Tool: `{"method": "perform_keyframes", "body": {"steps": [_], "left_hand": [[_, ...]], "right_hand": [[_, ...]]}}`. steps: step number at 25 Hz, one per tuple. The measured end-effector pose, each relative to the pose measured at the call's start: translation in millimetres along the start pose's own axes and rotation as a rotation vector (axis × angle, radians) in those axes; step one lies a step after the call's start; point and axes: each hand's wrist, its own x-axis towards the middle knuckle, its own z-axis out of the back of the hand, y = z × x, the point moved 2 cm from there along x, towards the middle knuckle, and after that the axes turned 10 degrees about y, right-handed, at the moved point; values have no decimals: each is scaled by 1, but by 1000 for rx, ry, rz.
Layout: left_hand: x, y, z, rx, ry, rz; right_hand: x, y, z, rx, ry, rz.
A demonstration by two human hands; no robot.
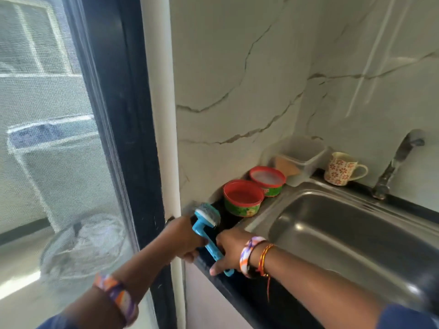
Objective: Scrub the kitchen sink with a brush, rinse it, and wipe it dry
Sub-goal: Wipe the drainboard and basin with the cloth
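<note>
Here, blue brush (207,233) with grey scrubbing head, both hands gripping its handle, left (184,238), right (229,248).

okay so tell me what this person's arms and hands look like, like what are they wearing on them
Both hands are bare, with no gloves. The left hand has a wide bangle patterned in orange, purple and white on its wrist. The right hand wears a matching patterned bangle, plus thin red and orange threads tied beside it, one end dangling. Dark blue sleeves show at the bottom edge of the view.
</note>
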Motion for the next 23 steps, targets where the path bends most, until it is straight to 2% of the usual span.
{"method": "perform_keyframes", "body": {"steps": [3,8,11,14,16,19,23], "left_hand": [[-1,2,-20,-122,-52,14],[-10,-14,-36,-247,-232,-125],[-21,-26,-39,-307,-334,-245],[-31,-43,-33,-323,-359,-334],[-35,-59,-21,-253,-369,-378],[-30,-82,3,83,-424,-364],[-8,-108,11,412,-379,-271]], "right_hand": [[-3,-4,-8,109,-69,-26],[-29,-7,-14,855,-44,117],[-48,-6,-16,931,-185,191],[-63,-12,-14,898,-362,210],[-75,-21,-11,868,-435,196],[-88,-40,-9,834,-516,130],[-89,-72,-18,983,-546,-20]]}}
